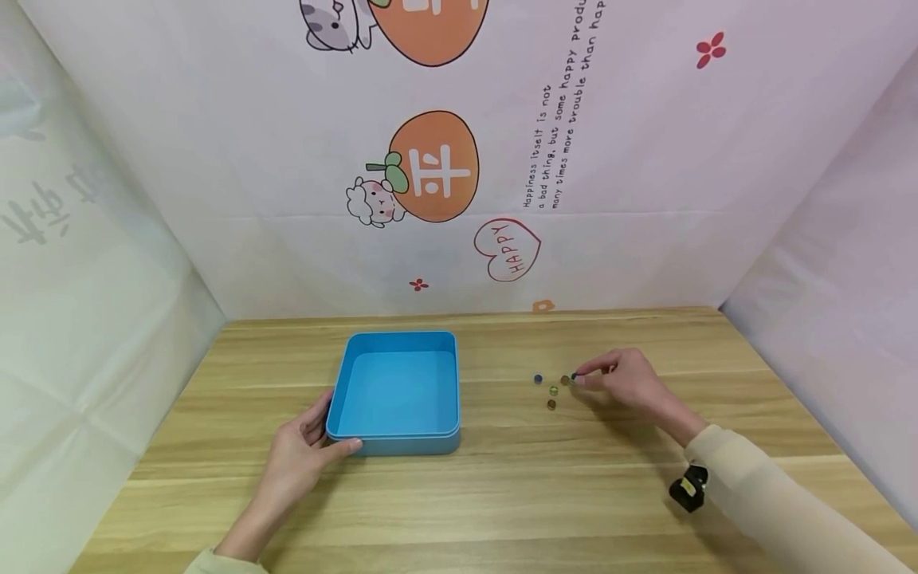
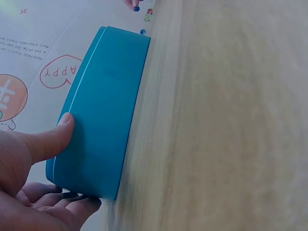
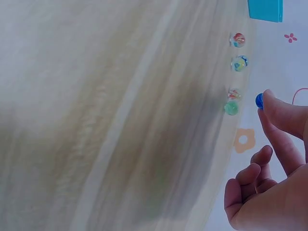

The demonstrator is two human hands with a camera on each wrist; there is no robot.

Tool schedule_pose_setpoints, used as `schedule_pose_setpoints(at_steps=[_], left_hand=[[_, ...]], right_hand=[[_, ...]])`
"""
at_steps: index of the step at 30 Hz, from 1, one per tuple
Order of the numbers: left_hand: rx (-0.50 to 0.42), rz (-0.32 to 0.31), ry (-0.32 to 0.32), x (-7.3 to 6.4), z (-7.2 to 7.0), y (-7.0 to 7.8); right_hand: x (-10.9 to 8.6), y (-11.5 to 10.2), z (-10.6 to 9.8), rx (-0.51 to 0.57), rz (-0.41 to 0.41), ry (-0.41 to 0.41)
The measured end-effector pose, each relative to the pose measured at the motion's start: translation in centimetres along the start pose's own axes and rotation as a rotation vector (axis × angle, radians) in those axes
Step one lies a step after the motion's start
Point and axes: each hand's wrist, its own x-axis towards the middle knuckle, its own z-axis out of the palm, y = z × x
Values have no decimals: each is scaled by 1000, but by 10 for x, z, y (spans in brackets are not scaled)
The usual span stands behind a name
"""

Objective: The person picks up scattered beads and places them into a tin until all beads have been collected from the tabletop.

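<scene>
A dark blue glass marble is pinched between the thumb and forefinger of my right hand, just above the table in the right wrist view. The other fingers of that hand curl loosely. Close by lie several marbles: a blue one, a green one and brownish ones, such as this marble. To their left stands an open blue box with nothing inside. My left hand grips its near left corner, thumb on the front wall and fingers at the left side, partly hidden.
The wood-grain table ends at a printed white cloth backdrop. White cloth also hangs on the left and right sides. A black strap device is on my right wrist. Bare tabletop lies between box and marbles.
</scene>
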Motion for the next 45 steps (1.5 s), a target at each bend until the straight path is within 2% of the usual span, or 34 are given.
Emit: schedule_pose_setpoints(at_steps=[19, 26, 45], left_hand=[[-2, -2, 0, 1, 1, 0], [-8, 2, 3, 1, 1, 1], [-2, -2, 1, 2, 0, 0]], right_hand=[[6, -23, 6, 42, -55, 19], [9, -34, 8, 51, -69, 4], [22, -65, 33, 125, -73, -12]])
